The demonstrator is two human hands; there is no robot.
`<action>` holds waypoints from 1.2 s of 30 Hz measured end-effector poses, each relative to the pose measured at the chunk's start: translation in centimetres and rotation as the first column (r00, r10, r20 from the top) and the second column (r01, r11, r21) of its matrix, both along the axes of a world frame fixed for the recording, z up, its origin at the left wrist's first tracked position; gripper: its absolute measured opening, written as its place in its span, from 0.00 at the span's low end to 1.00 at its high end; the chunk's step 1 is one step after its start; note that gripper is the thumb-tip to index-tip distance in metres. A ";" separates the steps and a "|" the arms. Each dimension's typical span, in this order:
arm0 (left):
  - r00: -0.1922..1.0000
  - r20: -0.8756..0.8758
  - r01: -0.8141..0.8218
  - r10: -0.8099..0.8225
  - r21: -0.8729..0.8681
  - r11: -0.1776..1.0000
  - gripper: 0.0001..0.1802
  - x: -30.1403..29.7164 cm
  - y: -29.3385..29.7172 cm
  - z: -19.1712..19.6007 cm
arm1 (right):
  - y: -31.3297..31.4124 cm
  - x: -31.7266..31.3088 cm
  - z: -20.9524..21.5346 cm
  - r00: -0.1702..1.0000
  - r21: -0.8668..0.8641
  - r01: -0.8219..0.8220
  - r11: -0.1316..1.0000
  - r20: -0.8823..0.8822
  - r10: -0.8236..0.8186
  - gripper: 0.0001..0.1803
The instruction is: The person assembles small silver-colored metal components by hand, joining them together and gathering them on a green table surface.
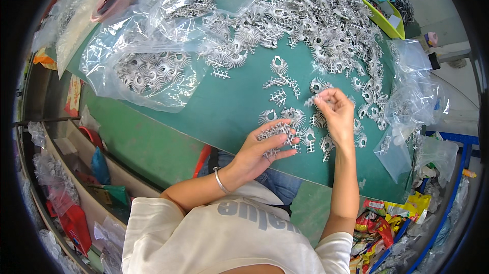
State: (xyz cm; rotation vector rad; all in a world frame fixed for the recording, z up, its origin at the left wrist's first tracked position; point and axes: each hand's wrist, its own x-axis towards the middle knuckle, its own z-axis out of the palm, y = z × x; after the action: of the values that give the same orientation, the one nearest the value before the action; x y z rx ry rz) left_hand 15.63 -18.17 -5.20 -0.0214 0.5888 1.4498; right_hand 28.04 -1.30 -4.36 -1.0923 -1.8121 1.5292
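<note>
Near the front of the green table, my left hand [257,149] is cupped around a bunch of small grey branched pieces [277,132], fingers closed on them. My right hand [337,113] is raised a little to the right, its thumb and fingertips pinching one grey branched piece [310,100]. Under and around both hands lie loose grey fan-shaped pieces [306,135] with thin spokes round an open ring. Some more branched pieces [278,96] lie apart, farther off. What lies beneath my right palm is partly hidden.
A large heap of grey pieces [326,24] spreads over the far side of the green table [219,116]. Clear plastic bags [153,65] holding similar pieces lie at the left. A yellow-green tray [379,16] stands far right, beside crumpled clear plastic [415,85]. Shelves flank the table.
</note>
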 end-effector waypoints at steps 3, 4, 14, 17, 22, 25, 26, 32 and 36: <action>0.997 0.029 -0.070 0.070 -0.008 0.998 0.23 0.2 0.2 0.2 | -2.6 -0.1 3.1 0.986 -0.399 -0.138 0.906 -0.137 0.090 0.05; 0.995 0.055 -0.079 0.079 -0.007 0.997 0.23 0.2 0.3 0.4 | -3.5 -0.1 2.6 0.976 -0.361 -0.204 0.910 -0.153 0.158 0.06; 0.993 0.120 -0.021 0.009 0.095 0.995 0.22 -0.2 0.4 0.7 | 0.1 -5.5 -0.7 0.902 0.661 -0.235 0.713 0.421 -0.092 0.11; 0.999 0.046 -0.007 0.004 0.067 0.998 0.23 -0.3 0.3 0.8 | 0.1 -6.4 -1.4 0.878 0.590 -0.261 0.764 0.474 -0.066 0.09; 1.000 -0.009 -0.030 0.030 0.024 0.999 0.25 -0.4 -0.1 0.0 | 0.7 -4.7 -0.7 0.973 0.138 -0.018 0.990 0.229 -0.015 0.05; 0.999 -0.014 -0.045 0.045 0.032 0.999 0.26 -0.3 -0.1 0.1 | 0.9 -3.1 -0.9 0.996 0.120 0.056 0.991 0.066 -0.065 0.05; 0.999 -0.012 -0.048 0.048 0.037 0.998 0.26 -0.2 -0.1 0.2 | 0.9 -2.6 -0.9 0.995 0.119 0.070 0.990 0.060 -0.077 0.05; 0.998 -0.019 -0.052 0.053 0.004 0.999 0.26 -0.1 0.2 0.7 | 0.0 -1.2 0.5 0.997 -0.145 0.026 0.989 -0.064 -0.035 0.04; 0.997 -0.030 -0.077 0.077 0.005 0.997 0.26 0.0 0.2 0.7 | -1.0 -0.6 1.0 0.998 -0.121 0.061 0.991 0.017 -0.059 0.04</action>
State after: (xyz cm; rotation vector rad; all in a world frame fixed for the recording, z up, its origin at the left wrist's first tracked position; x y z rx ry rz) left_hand 15.63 -17.97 -4.55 -0.0198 0.6155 1.5279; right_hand 27.46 -2.30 -3.36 -1.2059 -1.6978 1.6176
